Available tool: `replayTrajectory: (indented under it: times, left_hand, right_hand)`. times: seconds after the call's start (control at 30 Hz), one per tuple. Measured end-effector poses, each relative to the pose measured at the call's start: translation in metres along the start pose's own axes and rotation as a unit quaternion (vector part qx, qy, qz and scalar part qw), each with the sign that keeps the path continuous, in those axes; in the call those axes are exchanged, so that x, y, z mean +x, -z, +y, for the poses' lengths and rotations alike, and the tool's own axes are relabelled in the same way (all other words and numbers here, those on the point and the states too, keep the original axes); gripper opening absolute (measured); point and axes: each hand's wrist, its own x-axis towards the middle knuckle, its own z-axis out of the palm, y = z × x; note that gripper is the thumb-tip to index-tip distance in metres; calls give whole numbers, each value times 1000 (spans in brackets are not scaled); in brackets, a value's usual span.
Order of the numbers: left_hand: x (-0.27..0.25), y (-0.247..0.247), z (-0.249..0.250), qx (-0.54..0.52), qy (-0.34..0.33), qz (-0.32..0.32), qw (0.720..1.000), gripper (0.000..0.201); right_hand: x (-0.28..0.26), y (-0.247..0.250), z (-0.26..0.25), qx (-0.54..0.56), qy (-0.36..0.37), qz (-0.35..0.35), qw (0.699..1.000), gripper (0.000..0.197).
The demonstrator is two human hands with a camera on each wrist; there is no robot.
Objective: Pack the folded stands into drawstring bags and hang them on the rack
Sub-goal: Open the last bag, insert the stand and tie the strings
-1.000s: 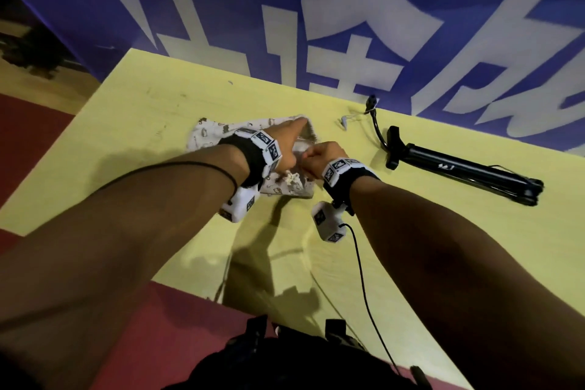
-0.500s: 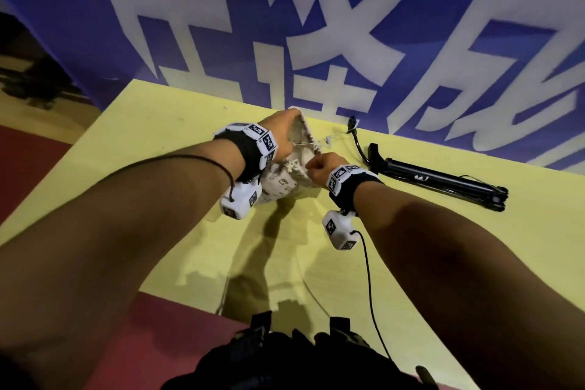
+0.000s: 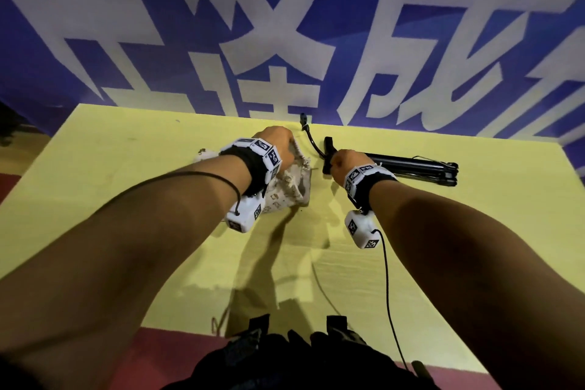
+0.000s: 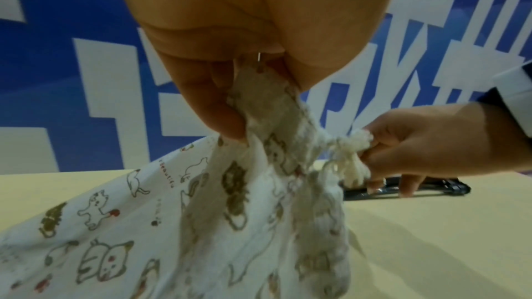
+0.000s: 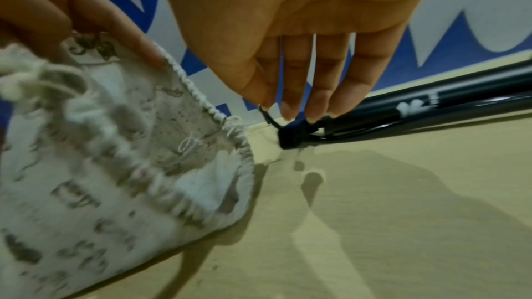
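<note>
One stand [image 3: 408,168] is all I can see, folded up black and lying on the yellow table [image 3: 474,231] near the far edge, and it is not in a bag yet. The left hand [image 3: 278,146] pinches the rim of the cat-print bag [image 4: 120,224] between thumb and fingers, lifting the mouth off the table while the rest of the cloth trails down to the left. The right hand [image 3: 343,161] has its fingers spread and reaching down, the fingertips [image 5: 316,108] at the near end of the stand. From the left wrist view it seems close to the bag's frayed cord too, but I cannot tell whether it grips either. By my reckoning the job has barely begun: bagging, drawing the cord and hanging all remain, and no rack is in sight.
</note>
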Motion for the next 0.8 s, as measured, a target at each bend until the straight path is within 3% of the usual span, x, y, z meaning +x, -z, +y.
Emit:
replayTrajectory:
  times: [0.27,0.5,0.8]
  left_hand:
    - [38,-41,46,87,25,-85,992,36]
    - [63,-62,63,116,32,-60,991,28]
    - [63,-81,71,137,48,-72,987,25]
  right_hand:
    - [25,7,82,-25,-35,49,998,48]
    - [49,10,116,-102,-34,25,994,60]
    - [47,6,123,-165,-40,-22,985,52]
